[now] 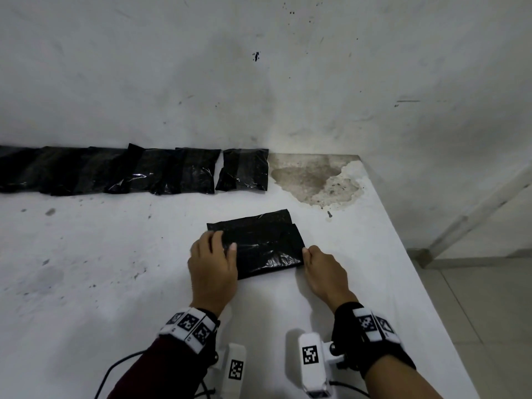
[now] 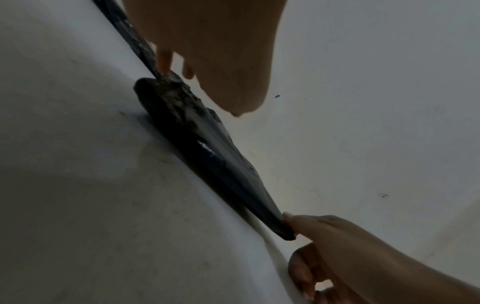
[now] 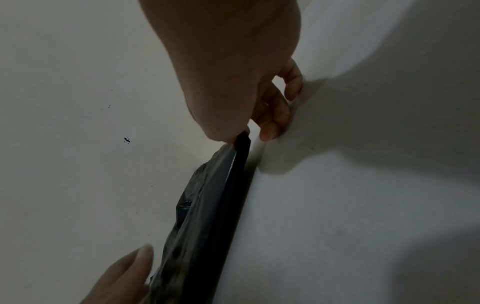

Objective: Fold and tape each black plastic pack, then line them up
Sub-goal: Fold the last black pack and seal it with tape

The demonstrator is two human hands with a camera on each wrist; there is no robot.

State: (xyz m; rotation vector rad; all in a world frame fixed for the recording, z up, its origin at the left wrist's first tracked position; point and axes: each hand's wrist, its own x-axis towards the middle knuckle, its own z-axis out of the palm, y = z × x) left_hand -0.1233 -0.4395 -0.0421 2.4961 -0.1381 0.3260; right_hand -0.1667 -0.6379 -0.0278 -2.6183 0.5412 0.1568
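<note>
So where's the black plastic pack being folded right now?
In the head view the black plastic pack lies flat on the white table, centre-right, between the left hand and right hand, in front of the finished row along the wall.

A white table [image 1: 86, 269] fills most of the head view, its top scuffed with grey smudges and dark specks. Near its far right corner the coating has flaked away in an irregular brownish patch [image 1: 313, 180], with one small dark mark [image 1: 330, 214] just in front of it. The table's far edge meets a white wall [image 1: 259, 82], stained and dotted with black spots, one cluster [image 1: 256, 56] standing out. Past the table's right edge lies a pale tiled floor [image 1: 489, 312], with a light baseboard [image 1: 475, 217] along the wall's foot. The light is dim and greyish.
</note>
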